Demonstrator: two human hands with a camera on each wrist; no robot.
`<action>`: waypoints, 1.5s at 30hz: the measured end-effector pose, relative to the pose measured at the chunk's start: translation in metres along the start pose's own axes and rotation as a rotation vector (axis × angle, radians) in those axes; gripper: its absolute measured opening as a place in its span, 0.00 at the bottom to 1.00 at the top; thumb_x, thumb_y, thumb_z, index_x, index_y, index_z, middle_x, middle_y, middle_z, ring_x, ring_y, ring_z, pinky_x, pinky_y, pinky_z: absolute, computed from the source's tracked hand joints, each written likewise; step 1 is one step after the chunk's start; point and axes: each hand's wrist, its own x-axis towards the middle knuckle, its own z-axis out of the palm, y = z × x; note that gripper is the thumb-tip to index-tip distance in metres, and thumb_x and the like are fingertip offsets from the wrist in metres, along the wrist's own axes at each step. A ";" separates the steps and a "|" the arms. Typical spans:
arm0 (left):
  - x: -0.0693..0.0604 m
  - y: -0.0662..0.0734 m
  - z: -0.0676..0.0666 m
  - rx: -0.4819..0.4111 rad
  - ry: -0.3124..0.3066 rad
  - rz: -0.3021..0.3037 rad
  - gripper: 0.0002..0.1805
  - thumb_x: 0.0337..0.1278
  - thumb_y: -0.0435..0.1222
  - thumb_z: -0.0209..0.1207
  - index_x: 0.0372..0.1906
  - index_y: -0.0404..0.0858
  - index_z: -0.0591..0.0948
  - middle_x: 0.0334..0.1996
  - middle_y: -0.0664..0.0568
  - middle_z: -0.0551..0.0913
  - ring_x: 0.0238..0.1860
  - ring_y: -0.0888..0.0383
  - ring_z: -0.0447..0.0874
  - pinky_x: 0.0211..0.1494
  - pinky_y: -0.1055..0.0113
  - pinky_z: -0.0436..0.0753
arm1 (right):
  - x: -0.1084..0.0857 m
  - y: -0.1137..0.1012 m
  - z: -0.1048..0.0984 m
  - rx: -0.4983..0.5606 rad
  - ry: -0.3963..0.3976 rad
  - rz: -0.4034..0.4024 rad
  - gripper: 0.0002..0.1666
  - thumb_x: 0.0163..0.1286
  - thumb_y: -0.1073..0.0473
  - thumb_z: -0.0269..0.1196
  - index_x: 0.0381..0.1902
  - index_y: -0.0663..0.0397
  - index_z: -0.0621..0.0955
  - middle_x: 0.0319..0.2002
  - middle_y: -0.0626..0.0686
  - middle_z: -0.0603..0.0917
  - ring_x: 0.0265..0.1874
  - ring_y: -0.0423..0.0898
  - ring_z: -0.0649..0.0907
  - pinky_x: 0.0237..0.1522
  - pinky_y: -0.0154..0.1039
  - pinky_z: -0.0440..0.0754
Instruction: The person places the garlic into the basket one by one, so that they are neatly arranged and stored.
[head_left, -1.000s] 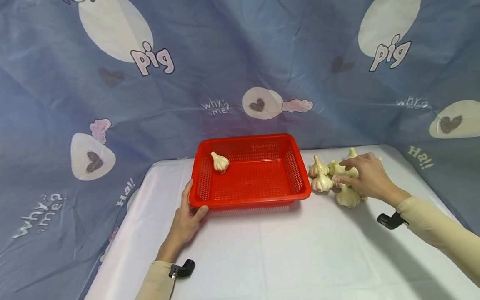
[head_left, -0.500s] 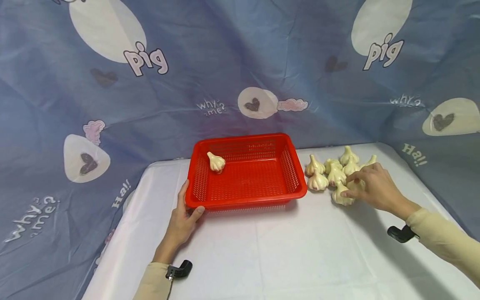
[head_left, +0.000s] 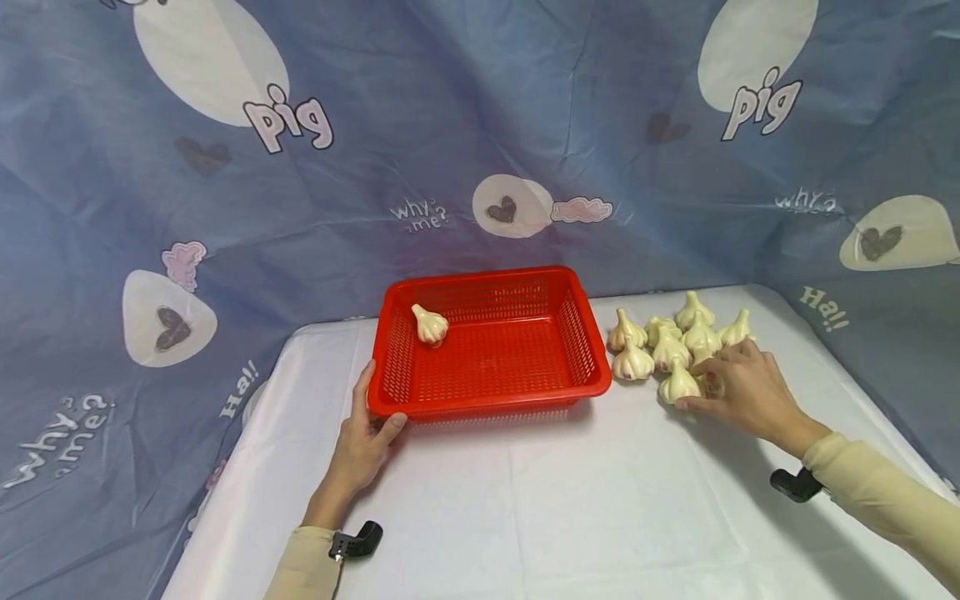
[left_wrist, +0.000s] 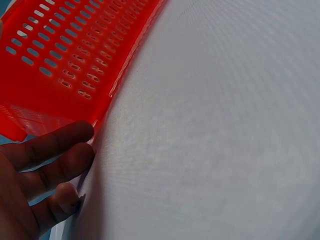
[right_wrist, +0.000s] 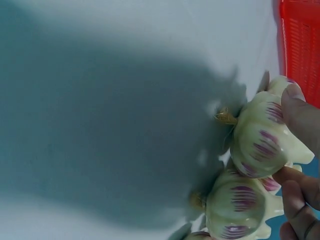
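Observation:
My left hand [head_left: 358, 450] holds the front-left corner of a red plastic basket [head_left: 487, 406], thumb at the front rim and index finger along the left side. In the left wrist view, three fingers [left_wrist: 65, 165] sit by the lower corner of the basket [left_wrist: 65, 95]. One cream garlic bulb [head_left: 430, 325] lies inside, at the basket's left. To the right, my right hand [head_left: 750, 396] pinches the front garlic bulb [head_left: 679, 384] of a cluster; in the right wrist view, thumb and fingertip touch opposite sides of this purple-streaked bulb [right_wrist: 262, 135].
Several other garlic bulbs [head_left: 667, 350] stand close together right of the basket, touching or nearly so. A white cloth [head_left: 585, 500] covers the table. Behind it hangs a blue printed curtain [head_left: 420, 150], close to the table's back edge.
My right hand has come lower and closed in on the front garlic bulb, after hovering over the cluster. The left hand stays at the basket corner. The head view has shifted slightly.

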 end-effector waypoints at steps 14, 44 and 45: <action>0.002 -0.001 0.001 -0.004 -0.001 -0.002 0.55 0.68 0.39 0.67 0.87 0.62 0.44 0.75 0.39 0.75 0.69 0.40 0.81 0.71 0.37 0.74 | -0.004 -0.006 0.008 0.010 0.061 -0.090 0.32 0.38 0.44 0.86 0.39 0.55 0.90 0.33 0.53 0.89 0.37 0.57 0.79 0.28 0.49 0.71; 0.000 0.000 0.001 -0.005 -0.001 -0.004 0.55 0.67 0.40 0.67 0.87 0.62 0.45 0.75 0.37 0.74 0.69 0.36 0.81 0.70 0.33 0.74 | -0.014 -0.012 0.007 0.081 0.021 -0.067 0.35 0.42 0.53 0.87 0.50 0.56 0.88 0.36 0.55 0.92 0.46 0.59 0.79 0.41 0.59 0.78; 0.000 0.000 0.001 -0.005 -0.001 -0.005 0.55 0.67 0.40 0.67 0.87 0.62 0.45 0.75 0.37 0.74 0.69 0.36 0.81 0.70 0.33 0.74 | -0.013 -0.012 0.007 0.089 0.025 -0.067 0.36 0.41 0.53 0.87 0.50 0.56 0.88 0.36 0.55 0.92 0.45 0.59 0.79 0.40 0.59 0.78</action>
